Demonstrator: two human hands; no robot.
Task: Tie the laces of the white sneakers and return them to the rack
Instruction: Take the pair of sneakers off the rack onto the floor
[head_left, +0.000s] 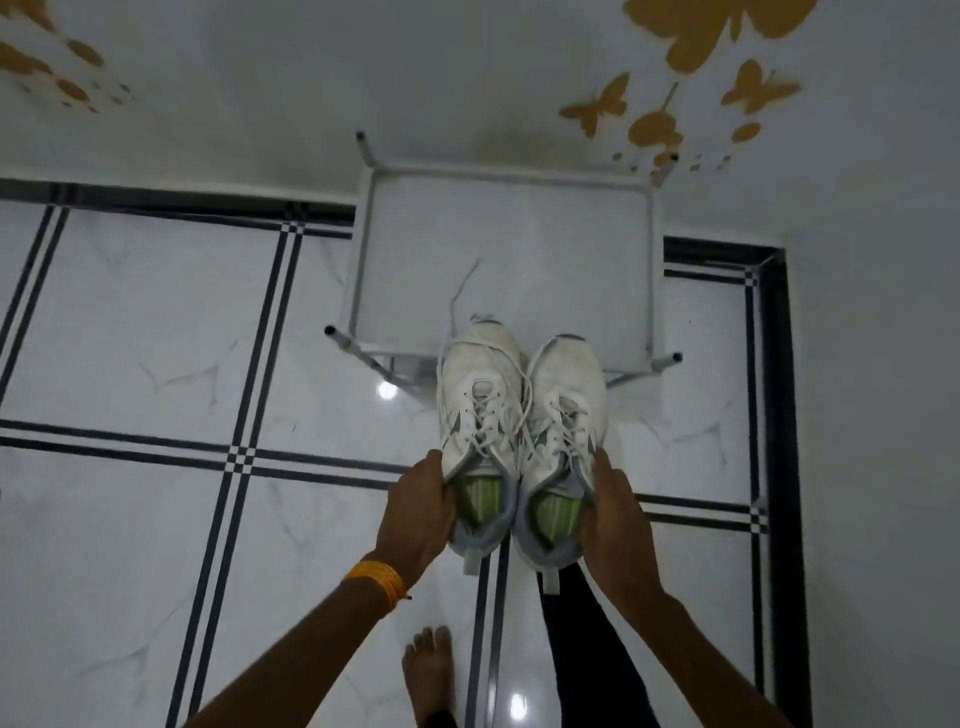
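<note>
Your left hand (415, 512) grips the heel collar of the left sneaker (480, 410), and your right hand (618, 519) clasps the heel of the right sneaker (566, 415). You hold both side by side at the frame's center, toes over the front edge of the white rack (498, 234). One loose lace (462, 291) trails onto the rack's top.

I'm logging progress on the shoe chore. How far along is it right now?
Done: nothing clearly; the left sneaker has a loose lace trailing, so tying looks unfinished. In hand: left hand holds that sneaker, right hand holds the right sneaker, side by side, at the rack's front edge. Left: tie laces, set both on its top shelf.
</note>
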